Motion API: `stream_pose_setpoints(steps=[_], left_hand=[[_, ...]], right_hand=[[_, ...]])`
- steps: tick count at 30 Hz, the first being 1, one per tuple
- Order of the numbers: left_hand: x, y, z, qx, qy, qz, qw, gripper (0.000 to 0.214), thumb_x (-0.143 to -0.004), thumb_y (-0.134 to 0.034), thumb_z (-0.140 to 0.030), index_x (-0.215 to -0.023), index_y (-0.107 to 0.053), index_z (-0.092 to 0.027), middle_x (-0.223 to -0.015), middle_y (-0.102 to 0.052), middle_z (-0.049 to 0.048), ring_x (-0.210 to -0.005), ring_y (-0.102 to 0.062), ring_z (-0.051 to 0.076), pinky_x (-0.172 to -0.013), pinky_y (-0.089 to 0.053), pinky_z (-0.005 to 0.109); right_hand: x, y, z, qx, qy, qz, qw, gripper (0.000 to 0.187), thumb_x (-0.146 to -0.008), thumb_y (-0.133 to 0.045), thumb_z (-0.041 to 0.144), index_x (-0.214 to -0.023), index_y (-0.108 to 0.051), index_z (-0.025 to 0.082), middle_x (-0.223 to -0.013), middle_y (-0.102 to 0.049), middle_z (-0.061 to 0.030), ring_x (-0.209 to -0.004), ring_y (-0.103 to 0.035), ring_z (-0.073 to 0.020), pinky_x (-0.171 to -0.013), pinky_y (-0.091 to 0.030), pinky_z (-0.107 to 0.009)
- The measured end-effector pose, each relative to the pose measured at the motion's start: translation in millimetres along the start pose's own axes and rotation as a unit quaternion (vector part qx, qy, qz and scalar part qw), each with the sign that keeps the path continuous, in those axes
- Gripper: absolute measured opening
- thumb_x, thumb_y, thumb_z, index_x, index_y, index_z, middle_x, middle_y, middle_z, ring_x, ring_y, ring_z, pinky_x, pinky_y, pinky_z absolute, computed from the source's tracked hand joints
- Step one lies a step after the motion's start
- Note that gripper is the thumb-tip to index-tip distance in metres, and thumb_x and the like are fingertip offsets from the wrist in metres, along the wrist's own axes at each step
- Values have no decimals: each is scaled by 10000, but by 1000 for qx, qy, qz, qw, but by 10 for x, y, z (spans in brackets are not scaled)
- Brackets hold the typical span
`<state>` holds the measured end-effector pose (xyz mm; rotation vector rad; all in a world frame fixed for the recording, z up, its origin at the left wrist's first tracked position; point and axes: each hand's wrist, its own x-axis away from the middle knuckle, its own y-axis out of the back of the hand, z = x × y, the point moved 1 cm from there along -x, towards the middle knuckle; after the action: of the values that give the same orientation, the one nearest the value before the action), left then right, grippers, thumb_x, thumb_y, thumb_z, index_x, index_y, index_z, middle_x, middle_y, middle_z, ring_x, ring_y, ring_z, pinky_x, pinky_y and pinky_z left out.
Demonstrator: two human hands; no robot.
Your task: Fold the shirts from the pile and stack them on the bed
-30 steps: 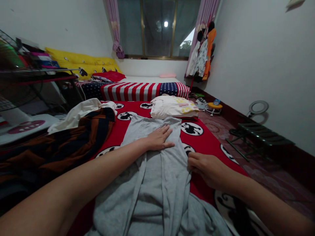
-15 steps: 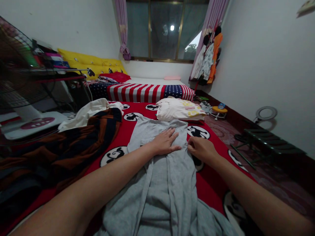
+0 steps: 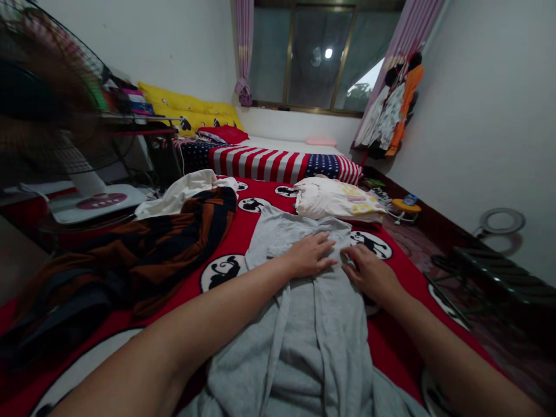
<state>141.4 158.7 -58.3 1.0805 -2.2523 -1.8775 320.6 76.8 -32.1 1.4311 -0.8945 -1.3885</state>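
Observation:
A grey garment [image 3: 299,341], partly folded and wrinkled, lies lengthwise on the red bedspread [image 3: 237,246] with its black-and-white cartoon patches. My left hand [image 3: 310,255] rests flat on the garment's upper part, fingers stretched out. At the garment's right edge is my right hand [image 3: 369,272]; its thumb and fingers are apart, touching the cloth with no grip on it. Just beyond the garment's far end sits a folded stack of white clothes [image 3: 334,197] with a yellow and pink print.
Left of the garment lie a rumpled brown-and-navy striped garment [image 3: 174,237] and a white cloth [image 3: 185,188]. An electric fan [image 3: 93,200] stands at the left. On the right floor are a dark slatted stool [image 3: 504,272] and a small yellow stool [image 3: 406,207]. A second bed [image 3: 269,165] is below the window.
My right hand has loosened from a closed pinch at the garment's edge, its fingers now spread. The left hand stays flat on the cloth. The whole view has shifted leftward.

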Motion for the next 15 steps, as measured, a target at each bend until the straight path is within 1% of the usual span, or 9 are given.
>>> stream_pose_setpoints(steps=[1, 3, 5, 7, 9, 11, 12, 15], left_hand=[[10, 54, 67, 20, 17, -16, 1000, 534, -929, -488, -442, -1383, -481, -161, -1509, -379, 150, -1372, -388, 248, -1128, -308, 367], [51, 215, 280, 52, 78, -58, 994, 461, -933, -486, -373, -1347, -525, -171, -1463, -455, 122, -1347, -424, 225, -1119, -325, 339], [117, 426, 573, 52, 159, -104, 980, 388, -920, -498, -296, -1274, -591, -169, -1370, -556, 111, -1307, -469, 218, -1112, -331, 336], [193, 645, 889, 25, 245, -150, 958, 339, -869, -549, -209, -1192, -646, -172, -1274, -627, 99, -1232, -535, 216, -1079, -362, 311], [254, 816, 1157, 7, 297, -178, 938, 330, -836, -549, -139, -1145, -666, -125, -1192, -660, 143, -1159, -580, 248, -1041, -391, 332], [282, 901, 1342, -3, 326, -190, 926, 340, -824, -579, -158, -1146, -657, -85, -1101, -682, 176, -1072, -619, 275, -983, -428, 351], [281, 909, 1403, -5, 333, -192, 923, 374, -807, -625, -195, -1162, -646, -80, -1059, -690, 173, -1032, -632, 279, -952, -444, 345], [226, 832, 1486, -11, 326, -168, 930, 566, -673, -793, -289, -1193, -627, -143, -1029, -695, 121, -1003, -636, 263, -897, -460, 290]], right_hand=[[20, -50, 1, -2, 26, 2, 1000, 271, -911, -458, 289, -1100, -618, 180, -1123, -601, -115, -1000, -590, -227, -822, -451, -324], [47, -111, -6, 4, 41, 15, 999, 264, -926, -427, 257, -1085, -620, 172, -1095, -590, -112, -1019, -572, -231, -874, -440, -338], [48, -121, -1, 8, 31, 27, 999, 257, -925, -427, 244, -1079, -618, 172, -1082, -582, -107, -1008, -569, -230, -877, -438, -335], [36, -111, 34, 22, 21, 33, 999, 239, -908, -436, 215, -1058, -616, 165, -1067, -576, -109, -996, -565, -233, -861, -441, -331], [28, -115, 87, 46, 10, 21, 999, 227, -891, -436, 182, -1037, -608, 152, -1046, -569, -119, -987, -554, -243, -854, -440, -338], [37, -146, 136, 69, 5, -1, 998, 219, -886, -429, 162, -1027, -596, 141, -1037, -564, -129, -991, -536, -254, -870, -433, -353], [46, -169, 151, 76, 3, -11, 997, 217, -887, -426, 157, -1025, -592, 138, -1036, -563, -133, -993, -528, -259, -881, -429, -361], [76, -234, 153, 81, -1, -28, 996, 218, -896, -421, 159, -1037, -585, 140, -1051, -563, -136, -994, -517, -264, -889, -426, -371]])
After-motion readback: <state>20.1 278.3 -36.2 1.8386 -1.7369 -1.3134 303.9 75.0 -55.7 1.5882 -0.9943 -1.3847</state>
